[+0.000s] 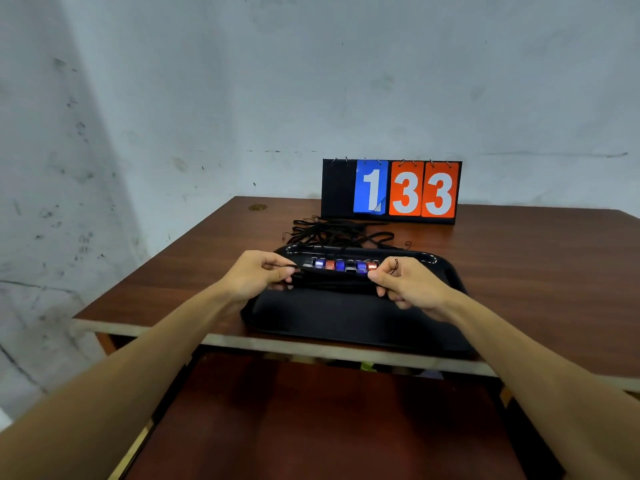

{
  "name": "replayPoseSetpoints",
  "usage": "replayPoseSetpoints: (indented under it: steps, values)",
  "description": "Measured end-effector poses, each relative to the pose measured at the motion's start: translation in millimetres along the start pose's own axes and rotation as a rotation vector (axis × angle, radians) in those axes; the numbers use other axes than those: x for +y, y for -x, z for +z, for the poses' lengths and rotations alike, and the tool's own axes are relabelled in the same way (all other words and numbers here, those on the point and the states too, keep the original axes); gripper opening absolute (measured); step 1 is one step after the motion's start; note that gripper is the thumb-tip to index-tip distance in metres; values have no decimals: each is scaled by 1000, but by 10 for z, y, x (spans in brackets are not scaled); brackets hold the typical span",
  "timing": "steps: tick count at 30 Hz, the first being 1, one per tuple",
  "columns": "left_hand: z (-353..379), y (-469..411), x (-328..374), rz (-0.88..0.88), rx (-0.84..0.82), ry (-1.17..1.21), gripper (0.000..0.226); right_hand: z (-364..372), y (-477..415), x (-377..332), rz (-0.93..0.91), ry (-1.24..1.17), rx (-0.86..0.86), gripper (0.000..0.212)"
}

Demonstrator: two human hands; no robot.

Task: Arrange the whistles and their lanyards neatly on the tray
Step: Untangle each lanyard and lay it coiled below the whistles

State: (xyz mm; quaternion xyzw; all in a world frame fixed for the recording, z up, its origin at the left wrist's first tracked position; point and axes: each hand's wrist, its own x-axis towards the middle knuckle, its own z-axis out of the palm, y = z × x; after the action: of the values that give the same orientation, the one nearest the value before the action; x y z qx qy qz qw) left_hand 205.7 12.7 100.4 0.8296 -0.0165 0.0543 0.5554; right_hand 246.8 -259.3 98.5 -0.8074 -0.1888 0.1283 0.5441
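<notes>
A black tray (346, 323) lies at the table's near edge. Across its far half runs a row of several whistles (341, 265), blue, red, silver and black, side by side. Just in front of the row a black lanyard (332, 276) is stretched level between my two hands. My left hand (258, 273) pinches its left end over the tray's left side. My right hand (403, 282) pinches its right end, and a small loop of cord sticks up above that thumb. Behind the tray a tangle of more black lanyards (334, 233) rests on the table.
A flip scoreboard (391, 191) reading 1, 3, 3 stands at the back of the brown table (166, 282), against the wall. A lower wooden surface (311, 420) sits under the table's near edge.
</notes>
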Motion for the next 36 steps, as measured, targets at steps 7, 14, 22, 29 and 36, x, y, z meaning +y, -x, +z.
replayPoseSetpoints:
  steps: [7,14,22,29,36]
  values:
    - [-40,-23,-65,57,-58,-296,10,7,19,82,-49,135,17,18]
    - [-20,-73,-145,165,-72,-599,23,-20,-28,178,-144,310,78,7]
    - [-79,-189,-230,188,-72,-645,15,-31,-125,176,-193,440,196,6]
    - [-42,-249,-292,239,-19,-616,12,-21,-138,339,-244,471,232,8]
    - [-19,-243,-420,228,72,-565,24,21,-139,380,-303,564,264,14]
